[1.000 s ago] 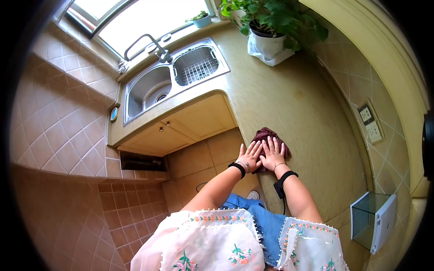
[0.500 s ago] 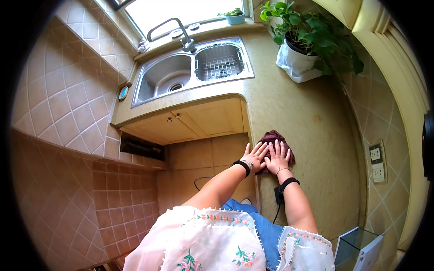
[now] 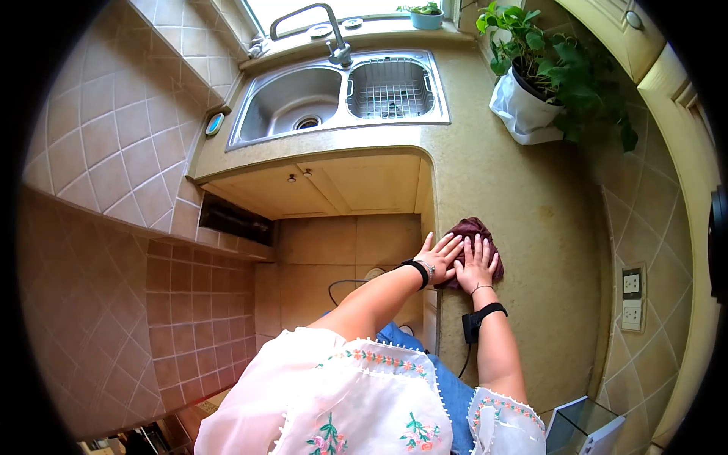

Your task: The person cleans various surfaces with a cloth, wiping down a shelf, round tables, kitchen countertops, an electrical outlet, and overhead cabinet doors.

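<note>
A dark maroon cloth [image 3: 474, 227] lies bunched on the countertop [image 3: 523, 227], close to its inner edge. Both hands press on it from above with fingers stretched out. My left hand [image 3: 441, 259] rests flat on the cloth's left part, its fingers pointing up and to the right. Beside it, my right hand [image 3: 477, 265] lies flat with fingers spread over the cloth's middle and right part. The two hands almost touch. Much of the cloth is hidden beneath them. Each wrist wears a black band, and a small black device with a cable sits at the right one.
A double sink [image 3: 341, 98] with a wire basket [image 3: 390, 89] and a faucet [image 3: 340, 53] stands ahead. To the right are a potted plant [image 3: 523, 106] in a white wrapper and wall sockets [image 3: 632, 297]. A glass box [image 3: 580, 428] sits at lower right.
The head view has shifted, so the sink, plant and counter appear slightly farther right. Both hands stay flat on the cloth, with little visible movement over the counter.
</note>
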Demonstrator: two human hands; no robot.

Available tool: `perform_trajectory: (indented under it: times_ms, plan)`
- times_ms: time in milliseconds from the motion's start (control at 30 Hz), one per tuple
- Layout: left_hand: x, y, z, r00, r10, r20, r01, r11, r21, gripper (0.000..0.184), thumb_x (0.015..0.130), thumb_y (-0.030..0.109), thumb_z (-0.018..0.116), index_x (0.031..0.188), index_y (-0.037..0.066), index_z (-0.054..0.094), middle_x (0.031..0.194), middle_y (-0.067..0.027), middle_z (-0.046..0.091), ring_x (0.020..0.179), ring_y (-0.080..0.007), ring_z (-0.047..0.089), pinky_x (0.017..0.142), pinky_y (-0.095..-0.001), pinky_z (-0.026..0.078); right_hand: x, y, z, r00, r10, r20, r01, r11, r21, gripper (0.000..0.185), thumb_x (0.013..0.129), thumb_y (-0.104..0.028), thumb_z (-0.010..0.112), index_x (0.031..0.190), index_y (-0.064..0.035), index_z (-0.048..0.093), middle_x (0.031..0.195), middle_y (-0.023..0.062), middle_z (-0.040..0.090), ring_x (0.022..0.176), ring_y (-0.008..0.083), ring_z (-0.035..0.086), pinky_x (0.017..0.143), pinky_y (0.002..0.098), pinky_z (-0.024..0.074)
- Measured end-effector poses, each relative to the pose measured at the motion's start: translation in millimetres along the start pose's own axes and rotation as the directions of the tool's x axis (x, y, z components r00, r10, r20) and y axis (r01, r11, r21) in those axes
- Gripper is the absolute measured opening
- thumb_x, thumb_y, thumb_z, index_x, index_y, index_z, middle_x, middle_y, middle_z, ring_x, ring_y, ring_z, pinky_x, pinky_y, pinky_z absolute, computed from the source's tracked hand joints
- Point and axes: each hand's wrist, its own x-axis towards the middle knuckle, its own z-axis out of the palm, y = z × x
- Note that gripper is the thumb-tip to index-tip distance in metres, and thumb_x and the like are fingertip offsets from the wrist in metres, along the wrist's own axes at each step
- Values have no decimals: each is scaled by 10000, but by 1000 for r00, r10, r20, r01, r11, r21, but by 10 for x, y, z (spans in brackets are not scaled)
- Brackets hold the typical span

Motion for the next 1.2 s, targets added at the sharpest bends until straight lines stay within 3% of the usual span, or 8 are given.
perform_trajectory:
  times_ms: [167,200,300,767,1200]
  plan:
    - [25,-118,1,999,50,3,-50,999,14,686,886,469,354,1453,128,172,1522,-60,123,1406,-224,85,1077,-591,63,17,-71,64,999,42,-7,-42,999,-1,762,810,-439,530,1448,-231,170,1523,54,62,1398,273,49,1082,568,31]
    - [62,-146,-21,998,56,19,-56,998,11,683,887,470,350,1453,129,177,1522,-60,125,1407,-223,85,1077,-591,65,50,-116,-39,991,90,102,-90,996,-5,770,828,-443,505,1459,-228,120,1529,57,10,1403,271,-3,1084,554,6]
    - [145,-263,-67,997,81,19,-81,997,7,675,886,469,345,1452,136,187,1522,-52,129,1407,-210,84,1079,-588,60,162,-158,-76,985,118,126,-118,993,-7,774,833,-440,500,1461,-225,102,1529,56,-7,1403,273,-16,1082,558,3]
    - [779,-1026,-430,992,121,-20,-122,991,-53,663,880,442,351,1452,147,191,1521,-37,136,1406,-190,91,1086,-575,41,1145,-366,-159,983,163,88,-160,986,-36,764,833,-418,501,1458,-226,105,1526,71,15,1399,293,14,1072,585,27]
    - [1002,-1286,-629,983,185,3,-185,982,-30,665,880,409,374,1450,125,185,1519,-37,146,1405,-192,98,1087,-573,37,1432,-500,-226,967,249,56,-250,968,-4,738,823,-421,515,1449,-252,162,1525,45,67,1402,257,34,1087,550,33]
